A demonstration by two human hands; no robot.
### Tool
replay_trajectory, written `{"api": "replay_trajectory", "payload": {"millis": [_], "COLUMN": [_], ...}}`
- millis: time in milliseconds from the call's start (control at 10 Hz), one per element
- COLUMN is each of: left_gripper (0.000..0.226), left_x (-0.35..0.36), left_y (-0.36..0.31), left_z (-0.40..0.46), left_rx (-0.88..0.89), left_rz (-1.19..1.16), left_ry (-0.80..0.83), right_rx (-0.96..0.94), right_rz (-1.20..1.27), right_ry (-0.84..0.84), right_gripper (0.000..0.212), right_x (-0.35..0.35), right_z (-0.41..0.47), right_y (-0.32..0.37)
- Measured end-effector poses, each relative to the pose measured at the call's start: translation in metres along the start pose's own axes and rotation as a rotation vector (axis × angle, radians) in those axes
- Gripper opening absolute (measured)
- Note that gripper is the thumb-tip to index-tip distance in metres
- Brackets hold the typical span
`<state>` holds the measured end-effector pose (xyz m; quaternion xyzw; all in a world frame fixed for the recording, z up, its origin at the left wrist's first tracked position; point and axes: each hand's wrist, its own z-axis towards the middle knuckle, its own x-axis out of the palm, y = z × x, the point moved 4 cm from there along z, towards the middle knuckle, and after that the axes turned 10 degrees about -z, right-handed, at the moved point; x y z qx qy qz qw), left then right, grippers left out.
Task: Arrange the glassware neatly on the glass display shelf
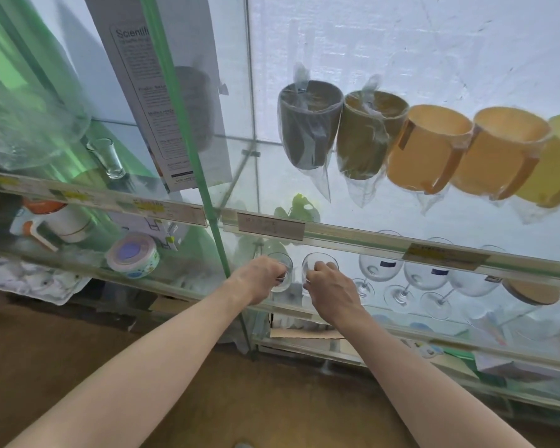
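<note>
Both my hands reach under the upper shelf rail onto the glass display shelf. My left hand grips a small clear glass by its side. My right hand grips a second clear glass just to the right of the first; the two glasses stand close together, a small gap between them. To their right stand three stemmed wine glasses in a row, each with a dark label. A lone shot glass stands on the shelf above, at the left.
The upper shelf holds bagged plastic mugs: dark, olive, two orange and yellow. A tall white box leans behind a green upright. A round lidded container and a wooden-lidded item share the lower shelf.
</note>
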<state>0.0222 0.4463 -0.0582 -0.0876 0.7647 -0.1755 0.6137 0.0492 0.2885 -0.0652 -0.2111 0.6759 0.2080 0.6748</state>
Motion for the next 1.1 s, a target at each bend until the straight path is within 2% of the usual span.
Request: {"api": "replay_trajectory", "payload": {"millis": [400, 800, 1000, 1100], "left_gripper": [0.022, 0.010, 0.034, 0.035], "left_x": [-0.002, -0.002, -0.005, -0.007], "left_y": [-0.001, -0.002, -0.004, -0.007], "left_z": [0.002, 0.001, -0.008, -0.014], "left_rx": [0.012, 0.009, 0.047, 0.028], "left_rz": [0.009, 0.010, -0.098, -0.151], "left_ry": [-0.012, 0.023, -0.098, -0.186], "right_rx": [0.010, 0.009, 0.009, -0.020], "right_rz": [-0.011, 0.006, 0.100, 0.135], "right_ry": [-0.004, -0.014, -0.083, -0.162], "right_gripper": [0.022, 0.024, 0.034, 0.040], "right_x": [-0.002, 0.000, -0.007, -0.013], "right_z": [-0.002, -0.001, -0.013, -0.024], "right_y": [0.001, -0.002, -0.007, -0.008]}}
